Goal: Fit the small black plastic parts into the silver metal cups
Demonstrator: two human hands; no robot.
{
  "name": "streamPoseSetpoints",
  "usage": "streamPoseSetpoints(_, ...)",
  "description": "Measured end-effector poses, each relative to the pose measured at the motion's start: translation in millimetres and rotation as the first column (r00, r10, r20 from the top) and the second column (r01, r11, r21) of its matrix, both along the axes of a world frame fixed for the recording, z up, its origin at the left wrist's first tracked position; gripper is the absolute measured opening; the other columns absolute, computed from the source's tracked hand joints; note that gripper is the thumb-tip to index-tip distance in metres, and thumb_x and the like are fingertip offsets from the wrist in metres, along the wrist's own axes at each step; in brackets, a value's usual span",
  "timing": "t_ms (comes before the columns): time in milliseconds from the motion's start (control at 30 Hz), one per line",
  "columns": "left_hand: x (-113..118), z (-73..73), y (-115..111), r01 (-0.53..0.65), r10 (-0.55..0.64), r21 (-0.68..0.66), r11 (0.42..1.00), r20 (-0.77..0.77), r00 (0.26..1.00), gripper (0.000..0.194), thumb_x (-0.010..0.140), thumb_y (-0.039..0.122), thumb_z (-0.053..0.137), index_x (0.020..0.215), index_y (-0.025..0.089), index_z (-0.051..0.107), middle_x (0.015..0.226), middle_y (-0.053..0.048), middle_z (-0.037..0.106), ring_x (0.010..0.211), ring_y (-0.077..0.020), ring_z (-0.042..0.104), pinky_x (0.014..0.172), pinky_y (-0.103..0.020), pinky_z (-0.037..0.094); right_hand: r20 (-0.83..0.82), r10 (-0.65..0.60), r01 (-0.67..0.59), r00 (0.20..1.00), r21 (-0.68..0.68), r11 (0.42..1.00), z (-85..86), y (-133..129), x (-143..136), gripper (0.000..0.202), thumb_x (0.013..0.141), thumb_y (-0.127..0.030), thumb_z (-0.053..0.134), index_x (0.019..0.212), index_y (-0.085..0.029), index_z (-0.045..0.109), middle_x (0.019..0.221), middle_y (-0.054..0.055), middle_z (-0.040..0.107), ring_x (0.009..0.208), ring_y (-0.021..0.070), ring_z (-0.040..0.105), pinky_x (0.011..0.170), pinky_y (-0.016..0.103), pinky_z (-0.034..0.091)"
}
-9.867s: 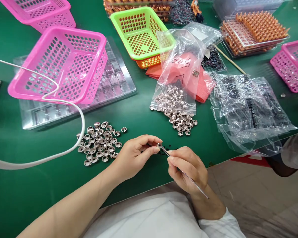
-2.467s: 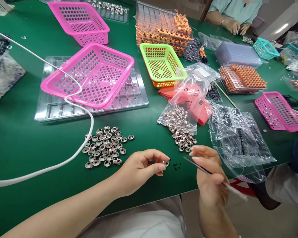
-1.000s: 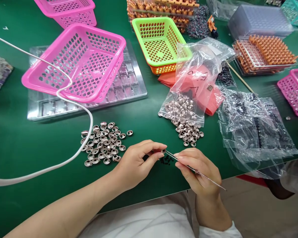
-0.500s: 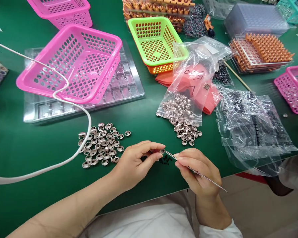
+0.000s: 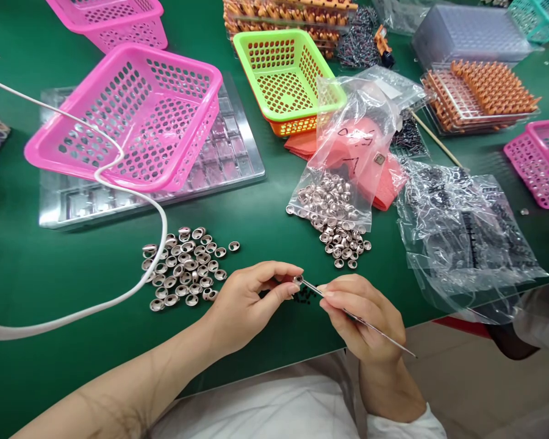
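Observation:
My left hand (image 5: 260,299) pinches a small metal ring-shaped part (image 5: 297,280) between thumb and forefinger. A thin metal pick (image 5: 379,332) lies in the closed fingers of my right hand (image 5: 366,314), and its tip meets the metal part. Beneath the fingertips, partly hidden, is a small group of tiny black pieces (image 5: 304,295). Left of my left hand spreads a pile of similar silver cup-like parts (image 5: 183,268). More of these silver parts (image 5: 341,241) spill from a clear plastic bag (image 5: 333,143) beyond my hands.
A pink basket (image 5: 183,91) rests on a clear compartment tray (image 5: 238,152), crossed by a white cable (image 5: 162,244). Farther back stand a green basket (image 5: 251,73) and orange parts in trays (image 5: 489,91). Plastic bags with black parts (image 5: 466,225) lie at right, near the table edge.
Both hands stay nearly in place, with the pick's tip still at the metal part. The pick and right hand have shifted very slightly left; the view has shifted a little too.

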State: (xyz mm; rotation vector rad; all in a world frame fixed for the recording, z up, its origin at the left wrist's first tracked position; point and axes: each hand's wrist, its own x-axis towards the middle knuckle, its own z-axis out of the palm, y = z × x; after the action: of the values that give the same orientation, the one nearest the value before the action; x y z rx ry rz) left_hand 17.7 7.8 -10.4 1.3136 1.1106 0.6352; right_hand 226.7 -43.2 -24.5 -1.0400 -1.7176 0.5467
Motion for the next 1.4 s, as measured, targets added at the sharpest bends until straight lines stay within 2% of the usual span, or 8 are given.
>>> streamPoseSetpoints(500, 0.3, 2.3, 2.6, 0.020, -0.020, -0.025, 0.999, 0.017, 1.000, 0.017, 0.090, 0.023, 0.066, 0.102, 0.018, 0.076, 0.087, -0.004, 0.076, 0.077, -0.0157, 0.072, 0.071, -0.024, 0.061, -0.004, 0.009, -0.009, 1.000, -0.003, 1.000, -2.3, -0.2, 0.5, 0.045, 0.087, -0.004, 0.067, 0.126, -0.026, 0.064, 0.098, 0.006, 0.077, 0.088, 0.0218, 0.075, 0.071, 0.037, 0.065)
streamPoseSetpoints(733, -1.6, 1.3, 2.4, 0.069, -0.069, -0.009, 0.998, -0.005, 0.998, 0.018, 0.092, 0.023, 0.063, 0.104, 0.017, 0.075, 0.093, -0.005, 0.074, 0.080, -0.0167, 0.072, 0.075, -0.027, 0.061, -0.019, 0.051, -0.051, 0.998, 0.008, 0.999, -3.2, 0.3, 1.6, 0.044, 0.086, 0.000, 0.067, 0.125, -0.021, 0.065, 0.099, 0.008, 0.076, 0.090, 0.0213, 0.073, 0.072, 0.037, 0.064)
streamPoseSetpoints(1400, 0.3, 1.8, 1.7, 0.057, -0.057, -0.035, 0.998, 0.009, 0.998, 0.019, 0.091, 0.025, 0.064, 0.104, 0.017, 0.075, 0.090, -0.004, 0.072, 0.081, -0.0167, 0.070, 0.075, -0.027, 0.059, 0.025, 0.036, -0.037, 0.999, 0.047, 0.998, -0.5, 0.9, -0.2, 0.036, 0.085, 0.001, 0.067, 0.116, -0.016, 0.066, 0.099, 0.010, 0.073, 0.089, 0.0198, 0.071, 0.072, 0.037, 0.062)
